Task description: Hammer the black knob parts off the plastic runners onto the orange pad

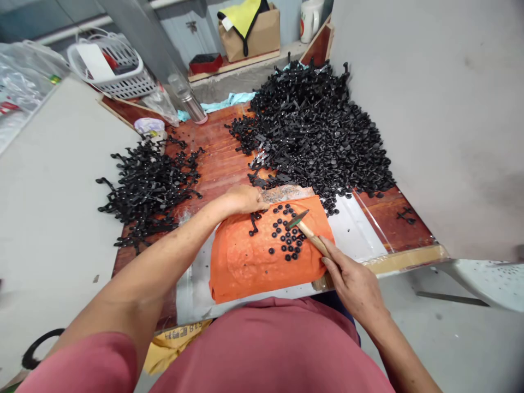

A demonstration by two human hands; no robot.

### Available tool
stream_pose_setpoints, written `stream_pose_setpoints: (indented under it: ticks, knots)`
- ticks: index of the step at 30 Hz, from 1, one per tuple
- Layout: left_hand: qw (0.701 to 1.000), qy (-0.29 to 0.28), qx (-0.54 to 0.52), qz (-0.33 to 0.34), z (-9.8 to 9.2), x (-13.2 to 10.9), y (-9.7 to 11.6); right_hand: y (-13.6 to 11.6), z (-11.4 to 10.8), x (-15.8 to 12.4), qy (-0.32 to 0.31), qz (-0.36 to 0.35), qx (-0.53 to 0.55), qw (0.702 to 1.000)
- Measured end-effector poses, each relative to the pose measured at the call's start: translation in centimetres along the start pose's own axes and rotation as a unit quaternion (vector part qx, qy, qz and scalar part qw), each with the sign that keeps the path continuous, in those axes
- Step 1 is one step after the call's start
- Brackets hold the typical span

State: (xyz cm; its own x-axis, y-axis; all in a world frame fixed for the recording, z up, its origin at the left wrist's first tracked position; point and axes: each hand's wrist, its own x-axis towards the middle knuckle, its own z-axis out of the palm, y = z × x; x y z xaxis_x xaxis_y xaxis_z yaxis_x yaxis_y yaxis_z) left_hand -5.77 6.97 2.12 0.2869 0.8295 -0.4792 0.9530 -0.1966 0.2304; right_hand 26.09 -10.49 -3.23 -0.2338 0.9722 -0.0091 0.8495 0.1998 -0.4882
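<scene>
My right hand point(354, 281) is wrapped round the wooden handle of a small hammer point(313, 238). Its narrow greenish head lies over a scatter of small round black pieces point(288, 240) on an orange sheet point(237, 262). At the sheet's back edge is my left hand point(245, 200), its fingers curled together and pointing right. What they grip, if anything, is hidden. Just below those fingers lie a few thin black plastic parts with round ends point(254, 224). A worn greyish block point(286, 193) shows behind the sheet.
A large heap of black parts point(311, 131) covers the back right of the reddish wooden table point(216, 142); a smaller heap point(151, 185) lies left. Behind stand a steel flask point(191, 103), a white basket point(123, 82), a cardboard box point(256, 35) and a mug point(311, 22). Grey panels flank both sides.
</scene>
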Motion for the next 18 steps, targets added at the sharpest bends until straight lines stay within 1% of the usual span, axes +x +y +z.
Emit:
stream_pose_setpoints:
  ticks: [2,3,6,8,10,11,12,13,14,15,17,18]
  knots:
    - [1.0,-0.007,0.01,0.015,0.0,0.1,-0.3,0.0,0.0,0.0,-0.007,-0.001,-0.002,1.0]
    - [1.0,0.0,0.024,0.012,0.1,-0.2,-0.4,0.0,0.0,0.0,-0.01,-0.002,-0.006,1.0]
    - [0.996,0.032,0.076,-0.036,0.6,-2.0,-0.5,0.1,0.0,0.2,-0.014,-0.004,-0.024,1.0]
    - [0.993,0.051,0.08,-0.071,1.0,-3.6,-0.6,0.0,0.0,0.2,-0.016,-0.006,-0.033,0.999]
    - [0.993,0.084,0.025,-0.078,1.4,-5.1,-1.0,0.0,-0.1,0.3,-0.022,-0.007,-0.033,0.999]
    - [0.992,0.105,-0.036,-0.067,1.6,-5.8,-1.3,0.0,-0.2,0.4,-0.024,-0.007,-0.032,0.999]
    - [0.984,0.123,-0.119,-0.05,1.9,-6.4,-1.6,-0.1,-0.2,0.4,-0.024,-0.007,-0.031,0.999]
    - [0.967,0.133,-0.217,-0.028,2.3,-6.8,-1.8,-0.1,-0.2,0.4,-0.023,-0.008,-0.03,0.999]
    - [0.94,0.131,-0.316,-0.007,2.6,-7.1,-2.0,-0.1,-0.2,0.4,-0.021,-0.008,-0.029,0.999]
    - [0.906,0.123,-0.406,0.008,3.1,-7.3,-2.1,-0.1,-0.2,0.4,-0.019,-0.007,-0.027,0.999]
    - [0.841,0.11,-0.53,0.007,4.1,-7.4,-2.2,0.0,-0.1,0.3,-0.015,-0.003,-0.025,1.0]
    - [0.818,0.109,-0.564,-0.005,4.6,-7.4,-2.2,0.0,-0.1,0.2,-0.014,-0.001,-0.023,1.0]
